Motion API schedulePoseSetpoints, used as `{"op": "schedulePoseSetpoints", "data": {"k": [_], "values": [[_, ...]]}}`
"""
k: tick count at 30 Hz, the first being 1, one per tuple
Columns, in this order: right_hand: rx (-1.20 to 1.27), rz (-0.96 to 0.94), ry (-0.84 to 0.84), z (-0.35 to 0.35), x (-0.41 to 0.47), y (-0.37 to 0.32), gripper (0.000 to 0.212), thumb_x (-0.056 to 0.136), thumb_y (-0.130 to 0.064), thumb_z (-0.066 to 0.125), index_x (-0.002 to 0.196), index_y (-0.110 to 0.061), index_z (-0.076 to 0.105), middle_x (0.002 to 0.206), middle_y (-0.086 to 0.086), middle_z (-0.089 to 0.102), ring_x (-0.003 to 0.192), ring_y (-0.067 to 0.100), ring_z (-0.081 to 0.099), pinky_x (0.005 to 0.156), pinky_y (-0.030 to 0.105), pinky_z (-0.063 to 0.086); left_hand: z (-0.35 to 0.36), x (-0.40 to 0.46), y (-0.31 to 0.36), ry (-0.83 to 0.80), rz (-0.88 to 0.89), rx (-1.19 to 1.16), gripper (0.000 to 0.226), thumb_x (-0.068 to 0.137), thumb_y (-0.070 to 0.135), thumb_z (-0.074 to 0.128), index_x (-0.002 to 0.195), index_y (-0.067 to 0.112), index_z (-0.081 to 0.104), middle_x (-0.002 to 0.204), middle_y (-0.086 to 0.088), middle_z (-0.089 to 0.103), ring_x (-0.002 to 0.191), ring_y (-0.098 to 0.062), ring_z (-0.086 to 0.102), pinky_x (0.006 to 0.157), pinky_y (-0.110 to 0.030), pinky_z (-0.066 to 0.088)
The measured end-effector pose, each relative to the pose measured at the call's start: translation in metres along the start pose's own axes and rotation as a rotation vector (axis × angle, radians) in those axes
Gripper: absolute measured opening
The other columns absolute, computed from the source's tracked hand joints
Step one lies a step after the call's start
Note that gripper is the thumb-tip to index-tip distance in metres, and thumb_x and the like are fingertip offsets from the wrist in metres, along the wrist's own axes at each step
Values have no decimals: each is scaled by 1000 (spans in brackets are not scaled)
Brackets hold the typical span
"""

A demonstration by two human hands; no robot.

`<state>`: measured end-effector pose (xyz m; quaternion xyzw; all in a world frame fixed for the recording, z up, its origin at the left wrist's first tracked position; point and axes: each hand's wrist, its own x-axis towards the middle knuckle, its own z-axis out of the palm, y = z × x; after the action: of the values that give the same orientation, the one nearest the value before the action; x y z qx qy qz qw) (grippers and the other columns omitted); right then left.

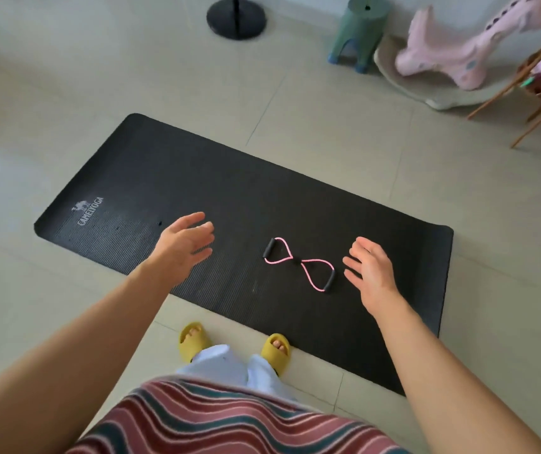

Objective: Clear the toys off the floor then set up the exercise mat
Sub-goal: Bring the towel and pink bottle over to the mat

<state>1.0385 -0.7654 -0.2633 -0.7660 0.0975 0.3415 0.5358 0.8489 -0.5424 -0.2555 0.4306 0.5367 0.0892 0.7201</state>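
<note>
Mat: we see the black exercise mat (197, 191) unrolled flat on the tiled floor (328, 132), its long near edge just in front of our yellow slippers (193, 339).
Band: a pink figure-eight resistance band (299, 264) with black foam handles lies on the mat toward its right end, near the near edge; we judge it was laid there as part of the setup.
Left hand: our left hand (184, 244) hovers above the mat with fingers spread and relaxed, holding nothing.
Right hand: our right hand (373, 270) hangs just right of the band, fingers straight and loose, also empty; whether it touches the mat we cannot tell.
Toys: a pink rocking toy (452, 57) on its pale base stands well beyond the far right corner of the mat, beside a green stool (357, 34).
Room: a black round stand base (236, 18) sits on the floor at the far side.
Progress: we judge the mat essentially set.
</note>
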Motion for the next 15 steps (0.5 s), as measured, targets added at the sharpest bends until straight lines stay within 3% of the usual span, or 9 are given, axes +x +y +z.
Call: {"op": "schedulePoseSetpoints", "data": {"k": [9, 15], "values": [[-153, -73, -215, 74, -35, -7, 36, 96, -17, 49, 132, -16, 46, 130, 8, 51, 113, 24, 55, 95, 38, 46, -78, -44, -28, 145, 22, -215, 31, 89, 7, 57, 119, 16, 54, 116, -10, 58, 106, -24, 56, 102, -42, 41], [-268, -138, -363, 155, -87, 5, 35, 96, -20, 48, 131, -17, 46, 127, 5, 51, 114, 22, 54, 98, 39, 45, -176, -84, -52, 261, 50, -354, 32, 89, 8, 58, 119, 18, 54, 102, -3, 59, 95, -19, 57, 96, -39, 42]]}}
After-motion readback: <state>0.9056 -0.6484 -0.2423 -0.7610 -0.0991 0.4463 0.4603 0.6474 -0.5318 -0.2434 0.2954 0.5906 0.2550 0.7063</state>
